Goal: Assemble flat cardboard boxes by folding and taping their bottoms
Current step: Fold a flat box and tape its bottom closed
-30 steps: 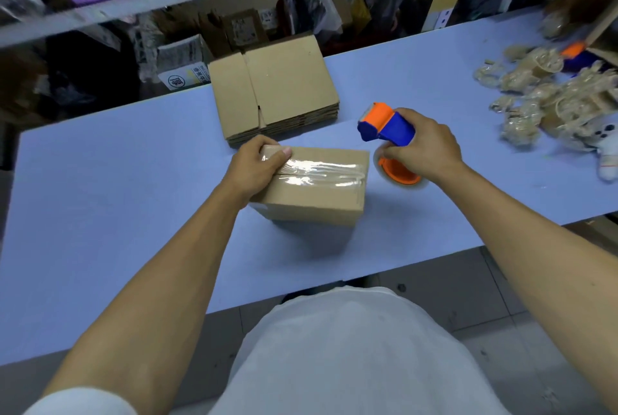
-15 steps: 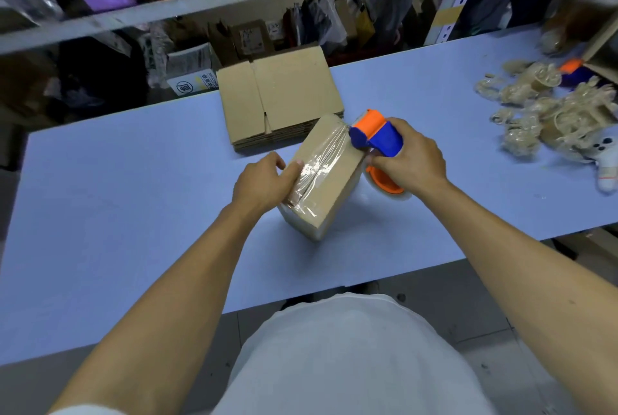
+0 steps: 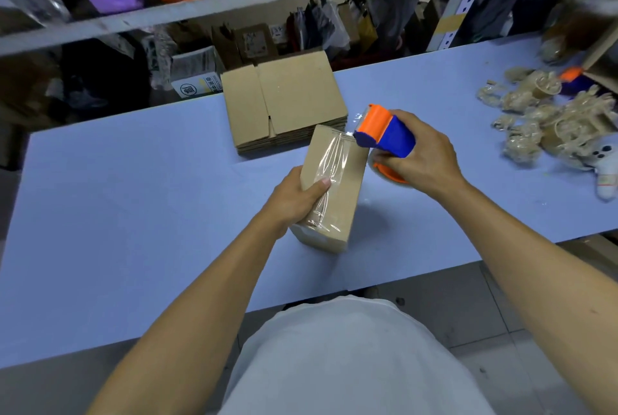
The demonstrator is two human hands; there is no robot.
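The left hand [image 3: 294, 200] should hold the box [image 3: 334, 187] still while the right hand [image 3: 421, 160], gripping the tape gun [image 3: 384, 132], pulls tape flat.

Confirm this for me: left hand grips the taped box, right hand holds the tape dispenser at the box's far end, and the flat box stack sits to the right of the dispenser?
Not quite. The head view shows the flat box stack left of the tape dispenser, behind the taped box. The rest holds: left hand grips the box, right hand holds the dispenser at its far end.
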